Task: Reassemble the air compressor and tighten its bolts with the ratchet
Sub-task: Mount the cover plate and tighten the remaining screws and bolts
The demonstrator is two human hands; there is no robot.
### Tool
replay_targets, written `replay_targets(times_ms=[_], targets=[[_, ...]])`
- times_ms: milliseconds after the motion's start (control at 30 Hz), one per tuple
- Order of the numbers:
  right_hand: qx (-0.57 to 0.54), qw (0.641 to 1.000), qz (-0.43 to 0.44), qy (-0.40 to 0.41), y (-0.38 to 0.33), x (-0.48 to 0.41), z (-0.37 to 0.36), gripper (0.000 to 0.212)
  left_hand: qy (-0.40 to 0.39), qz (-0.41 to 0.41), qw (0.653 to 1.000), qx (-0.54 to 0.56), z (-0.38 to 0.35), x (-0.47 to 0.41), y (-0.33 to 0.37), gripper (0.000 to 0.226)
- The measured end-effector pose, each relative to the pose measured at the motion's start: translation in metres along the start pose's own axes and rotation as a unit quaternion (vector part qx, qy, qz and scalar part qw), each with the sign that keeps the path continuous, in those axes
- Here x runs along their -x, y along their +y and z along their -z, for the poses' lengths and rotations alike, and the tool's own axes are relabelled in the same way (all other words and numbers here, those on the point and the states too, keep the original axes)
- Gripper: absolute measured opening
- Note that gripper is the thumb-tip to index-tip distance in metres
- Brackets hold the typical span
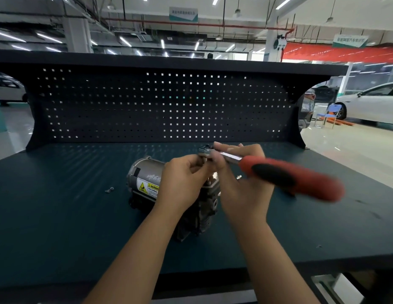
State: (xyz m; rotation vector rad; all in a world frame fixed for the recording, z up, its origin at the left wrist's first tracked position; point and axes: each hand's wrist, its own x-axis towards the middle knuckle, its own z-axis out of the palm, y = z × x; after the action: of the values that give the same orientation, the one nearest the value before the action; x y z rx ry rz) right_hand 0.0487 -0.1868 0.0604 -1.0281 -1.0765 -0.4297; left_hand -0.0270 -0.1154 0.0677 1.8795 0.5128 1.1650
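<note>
The air compressor (145, 178) lies on the dark workbench (59, 216), a grey motor cylinder with a yellow warning label and a dark block partly hidden under my hands. My right hand (241, 183) holds the ratchet (289, 178) by its metal shaft near the head; the red and black handle sticks out to the right, blurred. My left hand (184, 181) pinches at the ratchet head above the compressor; what is between its fingertips is hidden.
Two small loose fasteners (109, 190) lie on the bench left of the compressor. A small metal fitting (239, 177) shows just right of my right hand. A black pegboard (158, 106) backs the bench. Cars stand on the shop floor beyond.
</note>
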Motion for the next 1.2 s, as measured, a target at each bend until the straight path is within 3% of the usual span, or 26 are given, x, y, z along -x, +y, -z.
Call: replay_targets(times_ms=[100, 200, 233, 267, 333, 467, 567, 633, 667, 767, 833, 900, 967, 1033, 1133, 1200], targets=[[-0.156, 0.972, -0.159, 0.077, 0.000, -0.010, 0.003, 0.009, -0.025, 0.001, 1.000, -0.016, 0.005, -0.001, -0.001, 0.016], [-0.323, 0.854, -0.403, 0.060, 0.006, -0.023, 0.005, 0.013, -0.052, -0.019, 0.998, -0.040, 0.009, -0.002, 0.001, 0.014], [-0.349, 0.822, -0.447, 0.050, 0.008, -0.026, 0.007, 0.014, -0.059, -0.023, 0.997, -0.046, 0.009, -0.001, 0.002, 0.014], [-0.355, 0.813, -0.459, 0.041, 0.009, -0.027, 0.007, 0.016, -0.062, -0.024, 0.997, -0.049, 0.009, -0.001, 0.003, 0.014], [-0.329, 0.853, -0.400, 0.061, 0.009, -0.021, 0.005, 0.017, -0.062, -0.016, 0.997, -0.034, 0.010, -0.001, 0.002, 0.014], [-0.215, 0.956, -0.155, 0.129, -0.002, 0.004, -0.006, 0.018, -0.062, 0.002, 0.998, 0.006, 0.010, -0.001, -0.001, 0.010], [-0.058, 0.995, -0.013, 0.080, -0.001, 0.009, -0.007, 0.024, -0.055, 0.007, 0.998, 0.006, 0.008, 0.000, -0.002, 0.009], [0.029, 0.999, -0.019, 0.010, -0.002, 0.008, -0.008, 0.004, -0.052, 0.000, 0.998, -0.017, 0.009, -0.001, -0.002, 0.015], [0.018, 0.999, -0.042, -0.005, -0.003, 0.007, -0.007, 0.001, -0.058, 0.000, 0.998, -0.025, 0.010, -0.003, -0.001, 0.018], [-0.170, 0.976, -0.117, 0.067, 0.000, 0.002, -0.001, 0.012, -0.089, 0.005, 0.996, -0.027, 0.014, -0.005, 0.001, 0.019], [-0.249, 0.937, -0.239, 0.062, 0.007, -0.010, 0.004, 0.012, -0.098, -0.002, 0.994, -0.051, 0.016, -0.006, 0.000, 0.021], [-0.321, 0.865, -0.385, -0.001, 0.018, -0.025, 0.006, 0.019, -0.102, -0.012, 0.993, -0.065, 0.017, -0.006, -0.001, 0.022], [-0.337, 0.823, -0.455, -0.046, 0.022, -0.032, 0.007, 0.026, -0.109, -0.018, 0.991, -0.076, 0.018, -0.006, 0.000, 0.021], [-0.321, 0.853, -0.411, -0.024, 0.025, -0.032, 0.006, 0.028, -0.115, -0.008, 0.991, -0.062, 0.019, -0.006, 0.000, 0.019], [-0.244, 0.942, -0.219, 0.067, 0.014, -0.012, 0.003, 0.024, -0.104, 0.000, 0.994, -0.041, 0.018, -0.005, -0.003, 0.017], [-0.151, 0.979, -0.096, 0.101, 0.007, 0.000, -0.001, 0.017, -0.086, -0.007, 0.995, -0.039, 0.015, -0.004, -0.004, 0.016]])
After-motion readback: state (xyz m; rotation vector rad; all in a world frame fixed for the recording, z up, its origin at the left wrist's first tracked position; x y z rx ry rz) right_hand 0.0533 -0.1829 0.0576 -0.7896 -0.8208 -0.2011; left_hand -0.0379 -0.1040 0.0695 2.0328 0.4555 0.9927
